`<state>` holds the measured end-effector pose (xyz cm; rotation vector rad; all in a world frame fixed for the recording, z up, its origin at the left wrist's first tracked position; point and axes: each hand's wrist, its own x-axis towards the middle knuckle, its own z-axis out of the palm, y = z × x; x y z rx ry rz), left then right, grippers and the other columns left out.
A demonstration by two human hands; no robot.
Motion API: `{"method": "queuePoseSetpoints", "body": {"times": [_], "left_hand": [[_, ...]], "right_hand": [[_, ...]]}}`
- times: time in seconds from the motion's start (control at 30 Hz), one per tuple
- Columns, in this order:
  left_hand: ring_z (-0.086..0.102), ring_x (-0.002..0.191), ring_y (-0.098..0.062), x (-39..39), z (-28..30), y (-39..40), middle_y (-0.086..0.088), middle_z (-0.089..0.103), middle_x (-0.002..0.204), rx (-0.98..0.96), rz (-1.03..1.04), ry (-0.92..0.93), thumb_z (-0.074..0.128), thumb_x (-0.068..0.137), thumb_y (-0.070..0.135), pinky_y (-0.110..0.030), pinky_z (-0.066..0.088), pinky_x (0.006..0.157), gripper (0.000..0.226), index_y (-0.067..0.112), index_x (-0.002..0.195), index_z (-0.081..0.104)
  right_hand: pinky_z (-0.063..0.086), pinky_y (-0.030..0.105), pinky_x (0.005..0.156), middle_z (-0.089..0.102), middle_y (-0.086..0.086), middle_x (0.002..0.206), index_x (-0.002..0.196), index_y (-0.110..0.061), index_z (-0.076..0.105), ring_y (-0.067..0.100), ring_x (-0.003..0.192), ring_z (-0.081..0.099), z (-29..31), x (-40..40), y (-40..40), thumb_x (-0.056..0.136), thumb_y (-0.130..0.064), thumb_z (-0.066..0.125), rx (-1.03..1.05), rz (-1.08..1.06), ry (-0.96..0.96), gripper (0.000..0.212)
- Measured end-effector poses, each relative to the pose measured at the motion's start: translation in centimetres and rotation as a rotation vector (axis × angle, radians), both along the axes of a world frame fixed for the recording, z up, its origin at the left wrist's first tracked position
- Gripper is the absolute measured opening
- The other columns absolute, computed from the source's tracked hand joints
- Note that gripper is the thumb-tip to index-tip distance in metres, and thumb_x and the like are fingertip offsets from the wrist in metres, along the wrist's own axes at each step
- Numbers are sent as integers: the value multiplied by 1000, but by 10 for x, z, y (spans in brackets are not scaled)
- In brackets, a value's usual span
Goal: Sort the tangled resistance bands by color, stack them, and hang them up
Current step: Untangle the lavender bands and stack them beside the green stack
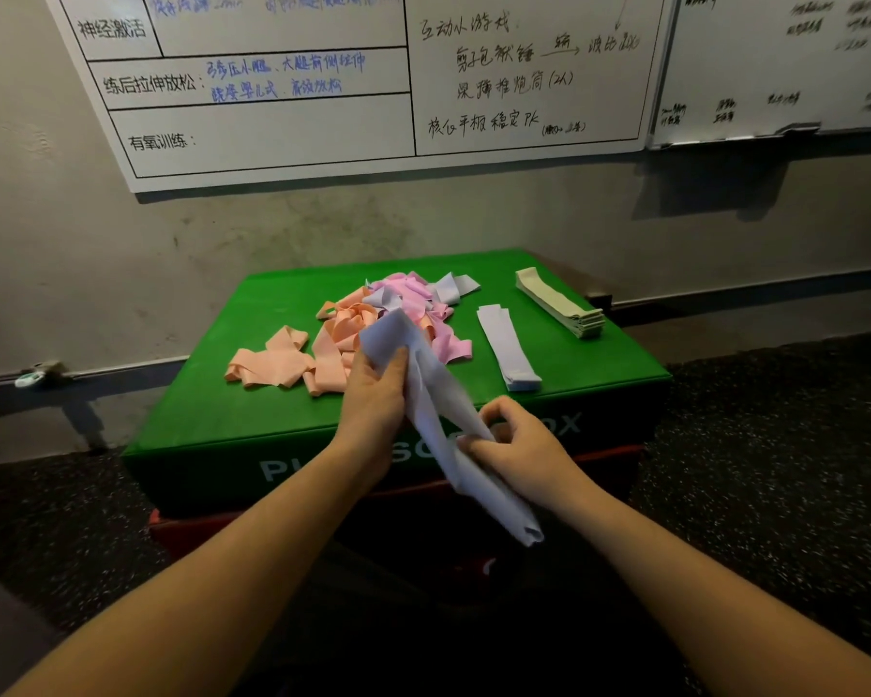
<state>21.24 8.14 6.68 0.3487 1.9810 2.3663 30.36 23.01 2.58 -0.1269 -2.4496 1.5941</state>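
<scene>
We see a pale lavender band (438, 410) stretched slantwise above the tangled peach and pink pile (373, 319). Flat lavender stack (508, 347) and cream stack (559, 304) lie rightward.

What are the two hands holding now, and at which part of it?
One lavender band: the left hand grips its upper end, and the right hand pinches it near the middle.

I am seeing bare green box top (212, 410) lying open along the near-left edge and between the tangled band pile (373, 319) and the lavender stack (508, 347). The pale-green stack (559, 304) is blocking the far-right corner, and the wall (272, 223) is closing off the back.
</scene>
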Motion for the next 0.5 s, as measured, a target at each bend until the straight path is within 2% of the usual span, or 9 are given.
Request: {"method": "queuePoseSetpoints", "body": {"times": [0.1,0.2,0.3,0.4,0.5], "left_hand": [[62,98,-1,-2,2,-1,10,62,112,23,53,27,50,104,19,-12,51,69,26,23,130,48],[60,97,1,-3,5,0,15,60,108,13,82,55,50,104,19,-12,51,69,26,25,129,46],[62,95,-1,-5,4,0,16,60,105,1,97,52,47,105,19,-17,51,72,22,28,125,46],[61,104,-7,-11,3,-2,16,60,108,-11,138,72,48,105,18,-24,51,84,24,27,127,47],[59,107,-8,-16,2,-5,12,58,114,-14,159,87,48,105,18,-25,50,87,31,22,136,44]], "right_hand": [[37,29,61,54,7,66,78,-5,61,10,62,47,-4,4,2,92,-31,69,16,48,-58,31],[38,26,60,55,8,73,89,8,63,15,68,50,-1,10,0,93,-25,68,-218,93,-72,34],[49,23,61,63,6,73,93,-2,55,15,66,59,8,15,2,88,-14,66,-602,119,-70,17],[51,27,60,62,6,75,92,-8,49,17,64,58,12,19,10,80,-17,72,-862,240,-118,27],[54,36,74,65,11,104,117,-9,57,23,85,63,10,24,19,71,-21,75,-983,400,-188,50]]}}
